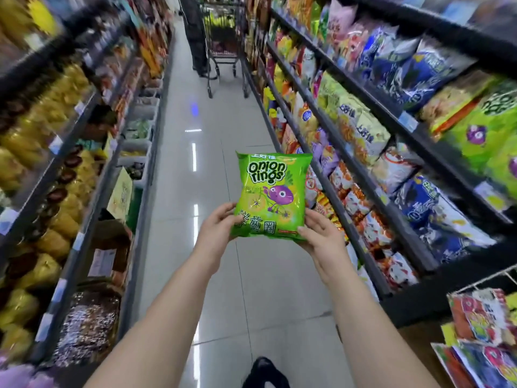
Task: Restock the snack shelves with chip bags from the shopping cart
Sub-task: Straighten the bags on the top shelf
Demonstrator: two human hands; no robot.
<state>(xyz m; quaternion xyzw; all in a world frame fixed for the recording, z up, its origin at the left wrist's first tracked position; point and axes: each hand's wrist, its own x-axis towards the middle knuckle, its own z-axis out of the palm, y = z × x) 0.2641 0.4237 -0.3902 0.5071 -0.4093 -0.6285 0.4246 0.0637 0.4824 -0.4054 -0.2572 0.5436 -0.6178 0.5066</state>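
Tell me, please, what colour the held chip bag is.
The chip bag is bright green with a purple cartoon; head view.

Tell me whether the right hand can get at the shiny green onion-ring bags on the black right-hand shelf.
Probably yes: the shelved green bags sit uncovered to the right of the right hand, with nothing between. But it grips the held green bag with the left hand.
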